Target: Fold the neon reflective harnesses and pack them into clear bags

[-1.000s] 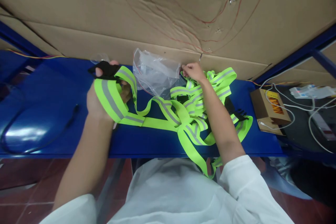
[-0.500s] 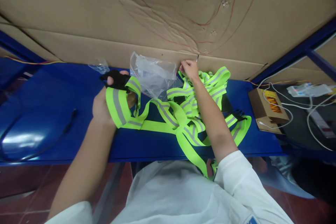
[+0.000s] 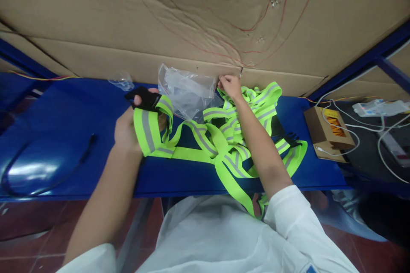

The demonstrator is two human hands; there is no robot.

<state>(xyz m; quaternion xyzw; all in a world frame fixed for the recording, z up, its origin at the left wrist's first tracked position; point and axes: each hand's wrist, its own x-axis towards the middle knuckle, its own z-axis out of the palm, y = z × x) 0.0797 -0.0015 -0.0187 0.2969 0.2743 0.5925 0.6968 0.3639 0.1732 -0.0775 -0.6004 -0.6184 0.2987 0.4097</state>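
Observation:
My left hand (image 3: pixel 126 128) is closed around the end of a neon-yellow reflective strap (image 3: pixel 184 153) with grey stripes. A black buckle or pad (image 3: pixel 145 99) shows at its thumb, and the strap loops down beside the fingers. From there it runs right into a tangled heap of the same strapping (image 3: pixel 256 113), and one length hangs over the table's front edge. My right hand (image 3: pixel 230 85) is curled closed at the back of that heap, next to a clear plastic bag (image 3: pixel 188 89). What its fingers hold, if anything, I cannot make out.
A blue table (image 3: pixel 80 149) carries everything, with a cardboard wall (image 3: pixel 128 55) behind it. A black cable (image 3: pixel 86 149) lies at left. At right stand an open cardboard box (image 3: pixel 339 143) with orange contents and white cables (image 3: pixel 381 128). A person sits at lower right.
My left hand has turned slightly and shifted a little right with the strap and black piece. My right hand stays nearly in the same place.

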